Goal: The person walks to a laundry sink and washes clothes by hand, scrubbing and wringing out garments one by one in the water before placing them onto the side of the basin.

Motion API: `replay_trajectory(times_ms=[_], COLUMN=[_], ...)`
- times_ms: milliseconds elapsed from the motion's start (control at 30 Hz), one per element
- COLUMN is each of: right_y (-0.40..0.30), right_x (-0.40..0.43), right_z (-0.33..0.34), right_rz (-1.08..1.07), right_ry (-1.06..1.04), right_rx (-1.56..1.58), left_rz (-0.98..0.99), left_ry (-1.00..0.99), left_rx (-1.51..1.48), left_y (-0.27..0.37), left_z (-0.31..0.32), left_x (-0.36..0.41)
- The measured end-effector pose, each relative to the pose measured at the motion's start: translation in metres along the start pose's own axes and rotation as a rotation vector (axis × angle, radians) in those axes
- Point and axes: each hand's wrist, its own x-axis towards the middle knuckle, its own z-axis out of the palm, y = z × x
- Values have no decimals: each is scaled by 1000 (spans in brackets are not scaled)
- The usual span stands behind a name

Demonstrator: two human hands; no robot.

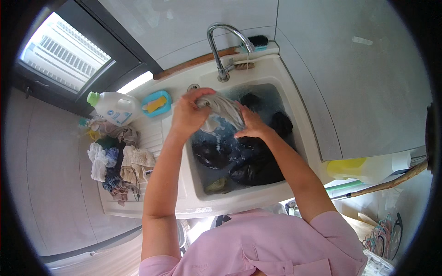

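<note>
My left hand point(191, 115) grips one end of a bunched, wet light-grey cloth point(224, 107) above the sink basin. Against the cloth's other end lies my right hand point(253, 124), with its thumb and fingers spread around the folds. Below, dark garments point(259, 158) float in cloudy water in the white sink point(192, 172). A small yellowish-green cloth point(217, 185) lies in the basin's near left corner. A thin stream of water runs from the chrome faucet point(213, 45) behind the hands.
Left of the basin, a pile of clothes point(138, 162) lies on the ribbed drainboard, near a detergent bottle point(119, 107) and a blue soap dish point(165, 107). Brushes point(244, 66) rest behind the faucet. At right are a yellow-and-clear jug point(366, 167) and a wooden handle point(390, 183).
</note>
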Motion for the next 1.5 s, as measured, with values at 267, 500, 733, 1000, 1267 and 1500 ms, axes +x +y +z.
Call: replay_trajectory(times_ms=[267, 500, 733, 1000, 1267, 1500], right_y=[-37, -139, -168, -183, 21, -25], right_x=[58, 116, 76, -3, 31, -30], right_z=[-59, -92, -68, -38, 17, 49], right_rz=[458, 288, 232, 317, 794, 598], right_ry=[289, 335, -37, -388, -127, -161], right_rx=[1286, 1653, 1658, 1662, 1505, 2328], left_rz=[-86, -278, -849, -402, -490, -309], left_ry=[230, 141, -327, -397, -304, -108], left_rx=[-411, -415, -1623, -2605, -1865, -2280], left_y=[-14, -112, -90, -82, -30, -5], left_z=[-67, 11, 66, 100, 90, 76], left_x=[-24, -50, -72, -96, -57, -47])
